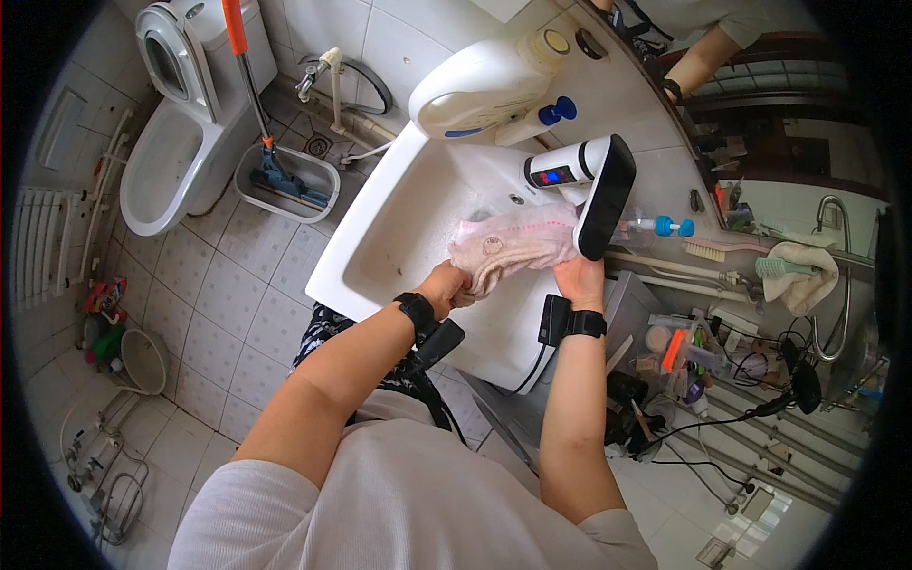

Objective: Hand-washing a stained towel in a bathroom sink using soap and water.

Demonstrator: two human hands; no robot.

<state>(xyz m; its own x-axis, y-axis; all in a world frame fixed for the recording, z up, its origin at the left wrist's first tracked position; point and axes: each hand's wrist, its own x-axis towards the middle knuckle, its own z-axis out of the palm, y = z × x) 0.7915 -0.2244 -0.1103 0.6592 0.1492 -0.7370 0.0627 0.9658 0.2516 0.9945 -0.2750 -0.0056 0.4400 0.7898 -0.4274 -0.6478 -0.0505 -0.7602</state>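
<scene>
A wet pinkish towel (509, 246) with a small round printed motif is stretched between my two hands over the white washbasin (385, 235). My left hand (444, 286) grips its near left end. At the other end my right hand (581, 281) holds the cloth, its fingers partly hidden below the faucet spout. The black-and-white faucet (605, 196) with a lit display reaches over the towel's right end. Part of the basin's drain (479, 214) shows just beyond the cloth.
A large detergent bottle (484, 89) and a blue-topped pump bottle (531, 122) stand on the basin's far rim. To the right are a clear pump bottle (641, 226), a pink brush (723, 247) and a cluttered shelf (684, 349). A mop bucket (246, 178) and toilet (167, 157) are left.
</scene>
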